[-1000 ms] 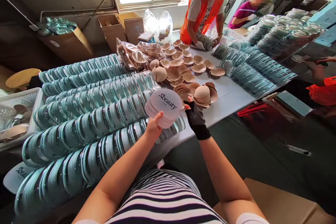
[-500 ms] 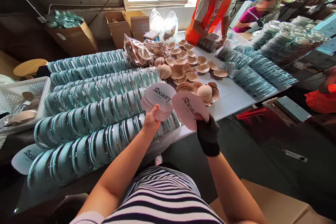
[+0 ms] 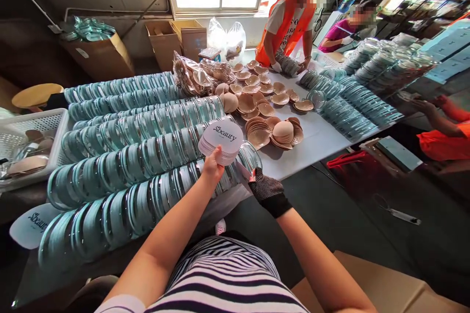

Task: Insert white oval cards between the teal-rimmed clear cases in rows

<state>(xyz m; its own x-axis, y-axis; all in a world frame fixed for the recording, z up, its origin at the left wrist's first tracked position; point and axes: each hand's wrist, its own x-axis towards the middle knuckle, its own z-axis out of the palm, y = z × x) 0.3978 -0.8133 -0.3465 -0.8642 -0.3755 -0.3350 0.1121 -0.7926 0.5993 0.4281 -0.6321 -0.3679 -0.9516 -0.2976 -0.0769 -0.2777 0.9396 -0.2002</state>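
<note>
My bare left hand grips a stack of white rounded cards printed "Sbeauty", thumb on the front. Just right of it, my right hand, in a black fingerless glove, pinches a single card that is turned nearly edge-on. That card meets the near end of the front row of clear packs, beside an end pack; how far it is tucked in I cannot tell. Tan moulded cups lie nested on the white table beyond my right hand.
Several more rows of clear packs fill the table's left side. A white basket stands at far left. Bagged cups lie farther back. A person in an orange vest handles packs across the table; another person's arms show at right.
My right hand has moved down and left with its card, turning it from face-on to edge-on at the front row's end. My left hand keeps the stack in nearly the same place.
</note>
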